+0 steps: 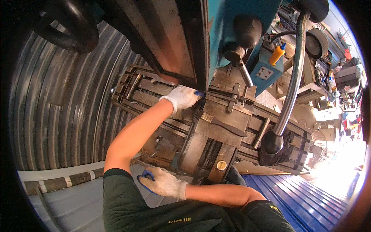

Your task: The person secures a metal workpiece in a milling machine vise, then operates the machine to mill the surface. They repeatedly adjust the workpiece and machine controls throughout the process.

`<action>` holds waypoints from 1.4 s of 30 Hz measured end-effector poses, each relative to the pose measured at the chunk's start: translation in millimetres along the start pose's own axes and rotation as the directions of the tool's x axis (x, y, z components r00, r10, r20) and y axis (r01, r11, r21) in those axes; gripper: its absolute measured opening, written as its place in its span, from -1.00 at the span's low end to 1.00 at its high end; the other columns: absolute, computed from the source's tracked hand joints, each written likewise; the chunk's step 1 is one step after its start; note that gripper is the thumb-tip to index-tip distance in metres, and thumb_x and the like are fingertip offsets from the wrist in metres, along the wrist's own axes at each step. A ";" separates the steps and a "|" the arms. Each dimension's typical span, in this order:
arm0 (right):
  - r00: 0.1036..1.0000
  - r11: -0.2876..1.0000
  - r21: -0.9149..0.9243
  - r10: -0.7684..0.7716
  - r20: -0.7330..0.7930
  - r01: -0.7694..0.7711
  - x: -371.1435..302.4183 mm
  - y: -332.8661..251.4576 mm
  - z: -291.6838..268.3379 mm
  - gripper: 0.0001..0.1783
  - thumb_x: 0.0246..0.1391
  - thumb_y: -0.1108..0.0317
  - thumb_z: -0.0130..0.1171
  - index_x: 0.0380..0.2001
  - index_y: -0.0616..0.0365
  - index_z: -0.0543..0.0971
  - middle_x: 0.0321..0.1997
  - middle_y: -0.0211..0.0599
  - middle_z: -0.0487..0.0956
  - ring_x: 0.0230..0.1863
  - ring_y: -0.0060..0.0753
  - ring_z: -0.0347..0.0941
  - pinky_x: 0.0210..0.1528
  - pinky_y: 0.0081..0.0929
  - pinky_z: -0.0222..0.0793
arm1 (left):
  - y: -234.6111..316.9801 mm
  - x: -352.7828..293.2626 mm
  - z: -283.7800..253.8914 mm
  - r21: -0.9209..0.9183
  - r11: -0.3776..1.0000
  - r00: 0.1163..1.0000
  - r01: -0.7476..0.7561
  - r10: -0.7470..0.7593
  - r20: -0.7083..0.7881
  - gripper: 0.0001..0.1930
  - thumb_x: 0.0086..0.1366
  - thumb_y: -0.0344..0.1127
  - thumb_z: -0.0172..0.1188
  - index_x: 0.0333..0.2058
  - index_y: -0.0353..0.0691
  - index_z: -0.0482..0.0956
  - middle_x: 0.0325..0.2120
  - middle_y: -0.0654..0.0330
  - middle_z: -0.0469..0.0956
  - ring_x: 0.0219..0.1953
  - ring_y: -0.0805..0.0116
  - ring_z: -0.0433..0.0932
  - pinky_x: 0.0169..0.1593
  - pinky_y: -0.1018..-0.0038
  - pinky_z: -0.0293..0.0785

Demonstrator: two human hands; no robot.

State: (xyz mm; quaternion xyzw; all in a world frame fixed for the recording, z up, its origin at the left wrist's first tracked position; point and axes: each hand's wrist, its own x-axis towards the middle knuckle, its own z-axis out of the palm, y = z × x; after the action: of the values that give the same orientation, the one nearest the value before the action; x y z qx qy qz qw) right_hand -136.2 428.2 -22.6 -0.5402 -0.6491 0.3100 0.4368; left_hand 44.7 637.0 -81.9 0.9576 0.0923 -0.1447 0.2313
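My left hand [182,98], in a white glove with blue on the fingers, reaches to the left side of a steel vise [223,103] on a milling machine's slotted table [174,125]. Its fingers look bent together; the machine head [170,42] partly covers them, and what they hold is hidden. Lower down, my right hand [164,183] is in front of my body, gloved the same way. Its fingers are curled in, with the blue palm side partly showing; I cannot make out anything in them. A flat tool with a dark tapered handle [228,128] lies on the vise.
A long steel lever [293,85] with a black ball knob [272,144] hangs down at the right. A yellow bottle [277,55] with a blue cap stands on a teal box [266,73]. Corrugated metal [73,108] lines the left. A cluttered bench [309,77] is far right.
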 end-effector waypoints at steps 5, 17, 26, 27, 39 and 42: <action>0.981 0.998 0.048 0.025 0.194 -0.034 11.8 -13.6 -5.0 -0.66 0.12 0.33 0.03 -0.02 0.15 0.50 0.07 0.38 0.40 0.01 0.31 0.46 -0.03 -0.06 0.48 | 45.1 -24.5 -42.2 -0.186 0.982 0.999 -0.029 0.035 0.028 -0.46 0.28 -0.29 0.13 0.25 -0.03 0.34 0.28 -0.03 0.27 0.34 0.00 0.20 0.38 0.19 0.12; 0.929 0.901 0.260 0.293 0.227 -0.348 -38.8 -79.0 0.7 -0.52 0.12 0.13 0.08 -0.01 0.26 0.49 -0.18 0.20 0.57 -0.07 0.16 0.52 0.02 -0.13 0.42 | 49.9 -28.7 -35.3 -0.174 0.983 0.992 -0.064 0.044 -0.114 -0.47 0.19 -0.37 0.15 0.18 -0.15 0.42 0.13 -0.07 0.46 0.17 -0.06 0.42 0.22 0.25 0.34; 0.921 0.895 0.252 0.315 0.228 -0.368 -43.2 -81.5 18.5 -0.46 0.01 0.13 0.15 0.00 0.27 0.52 -0.07 0.20 0.54 -0.07 0.13 0.52 -0.01 -0.17 0.42 | 48.8 -24.9 -26.5 -0.198 0.972 0.977 -0.128 0.089 -0.195 -0.54 0.15 -0.39 0.13 0.08 -0.21 0.49 -0.01 -0.07 0.55 0.04 -0.07 0.51 0.11 0.27 0.41; 0.934 0.894 0.282 0.308 0.180 -0.349 -44.2 -79.8 21.3 -0.52 -0.03 0.20 0.16 -0.07 0.28 0.55 -0.12 0.18 0.56 -0.13 0.14 0.54 -0.07 -0.16 0.44 | 51.5 -27.7 -26.9 -0.199 0.972 0.978 -0.126 0.089 -0.188 -0.55 0.15 -0.40 0.13 0.07 -0.20 0.49 -0.02 -0.07 0.55 0.03 -0.08 0.52 0.10 0.27 0.42; 0.899 0.819 0.391 0.317 0.301 -0.420 -30.1 -69.1 -34.1 -0.53 0.08 0.07 0.21 -0.11 0.25 0.54 -0.20 0.11 0.54 -0.15 -0.04 0.52 -0.11 -0.21 0.41 | 50.8 -88.8 -48.6 0.087 0.982 0.967 0.167 -0.146 -0.210 -0.30 0.29 -0.07 0.15 0.35 -0.04 0.15 0.38 0.01 0.06 0.37 0.02 0.16 0.39 0.22 0.12; 0.984 0.983 0.105 -0.157 0.088 0.147 -46.2 -43.3 -13.7 -0.69 0.19 0.20 0.10 -0.03 0.01 0.56 0.02 0.15 0.42 -0.04 0.13 0.46 -0.04 -0.15 0.46 | 71.8 -179.4 -88.2 -0.164 0.973 0.944 0.160 -0.199 -0.262 -0.39 0.26 -0.12 0.16 0.25 -0.21 0.33 0.22 -0.04 0.35 0.24 0.07 0.37 0.31 0.30 0.26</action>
State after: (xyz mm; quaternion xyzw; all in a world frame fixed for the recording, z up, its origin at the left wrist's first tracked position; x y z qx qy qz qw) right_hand -140.9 372.6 10.4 -0.4513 -0.6928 0.3329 0.4534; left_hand -86.0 595.9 80.3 0.9373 0.2208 -0.0231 0.2686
